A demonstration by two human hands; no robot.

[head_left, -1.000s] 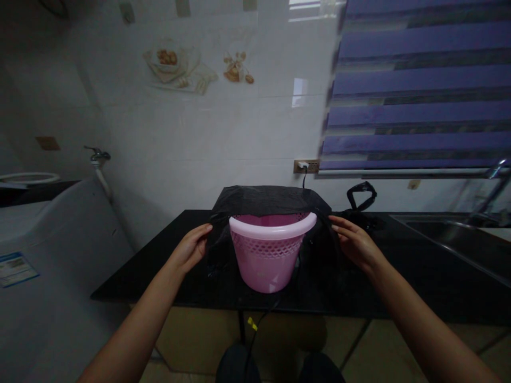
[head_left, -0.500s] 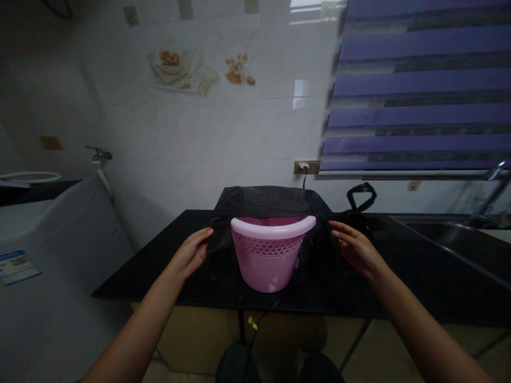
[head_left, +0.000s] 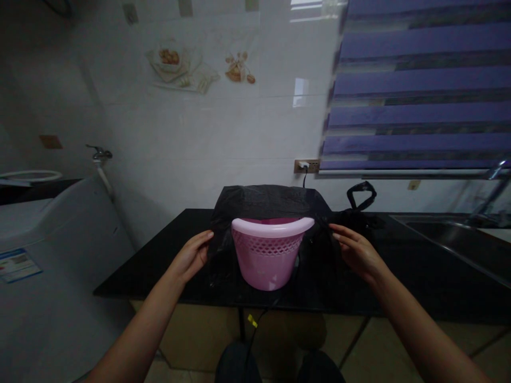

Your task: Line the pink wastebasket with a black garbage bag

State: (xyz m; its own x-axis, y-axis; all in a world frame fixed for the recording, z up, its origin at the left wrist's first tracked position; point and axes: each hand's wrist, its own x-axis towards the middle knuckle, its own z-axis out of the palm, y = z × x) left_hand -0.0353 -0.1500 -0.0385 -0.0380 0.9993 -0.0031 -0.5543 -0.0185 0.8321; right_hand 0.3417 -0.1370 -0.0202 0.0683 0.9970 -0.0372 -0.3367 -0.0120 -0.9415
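A pink plastic basket (head_left: pixel 268 260) with a pale rim and a lattice band stands upright near the counter's front edge. Over its far side and around both flanks lies a thin black plastic bag (head_left: pixel 267 199); the near part of the rim is uncovered. To the left of the basket, my left hand (head_left: pixel 194 255) pinches the bag's edge between thumb and fingers. My right hand (head_left: pixel 358 252), on the other side, has its fingertips closed on the bag's right edge. The basket's inside is mostly hidden under the bag.
Everything stands on a black countertop (head_left: pixel 159 266). At the right is a steel sink (head_left: pixel 459 244) with a tap. A black plastic loop (head_left: pixel 361 197) rises behind my right hand. A white washing machine (head_left: pixel 59 255) is at the left. A cable with a yellow tag (head_left: pixel 252 321) hangs in front.
The bag's left side has shifted slightly and hangs more loosely beside the basket. Both hands stay at nearly the same places, still holding the bag.
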